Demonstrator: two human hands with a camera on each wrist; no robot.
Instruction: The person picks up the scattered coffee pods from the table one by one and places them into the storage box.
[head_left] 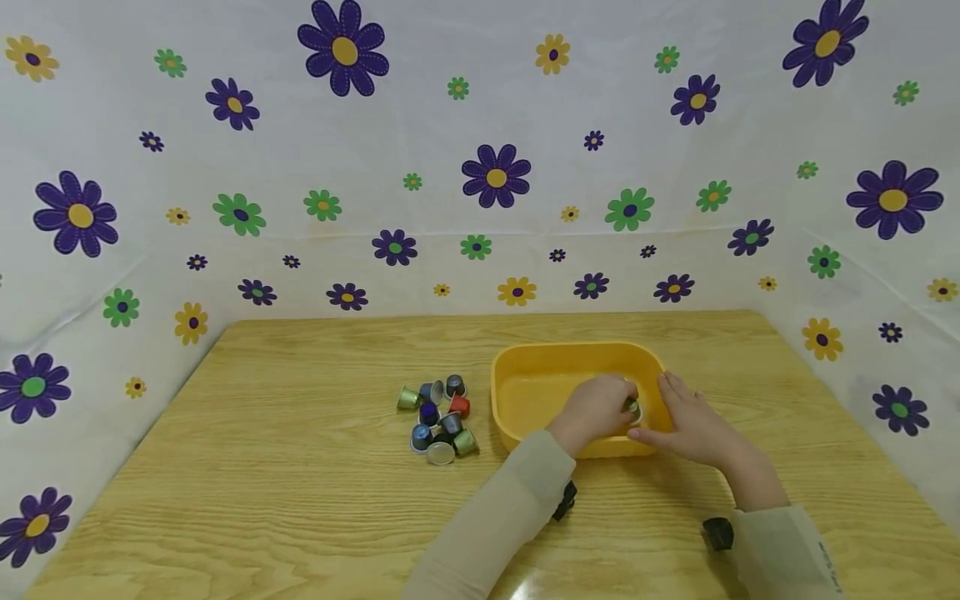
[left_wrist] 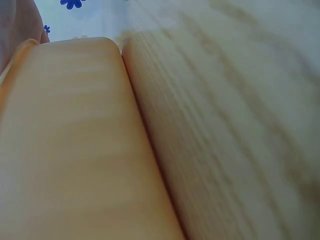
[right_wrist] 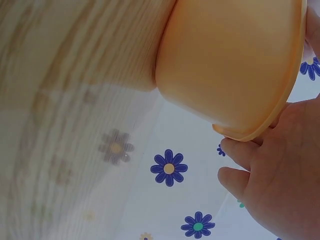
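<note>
My left hand point(head_left: 597, 408) reaches over the near rim into a yellow plastic tub point(head_left: 525, 392). Its fingers hold a green coffee capsule point(head_left: 633, 408), partly covered by them, inside the tub's right part. In the left wrist view only the tub's ribbed outer wall point(left_wrist: 75, 130) and the tabletop show, so the left fingers are hidden there. My right hand point(head_left: 693, 425) rests at the tub's near right corner, thumb along the front rim and fingers straight at the right rim. The right wrist view shows this hand point(right_wrist: 285, 165) against the rim.
Left of the tub lies a loose pile of coffee capsules point(head_left: 450, 422) in green, blue, red and dark colours, several of them on their sides. The wooden table point(head_left: 300, 500) is bounded at the back and sides by a white flowered cloth point(head_left: 420, 125).
</note>
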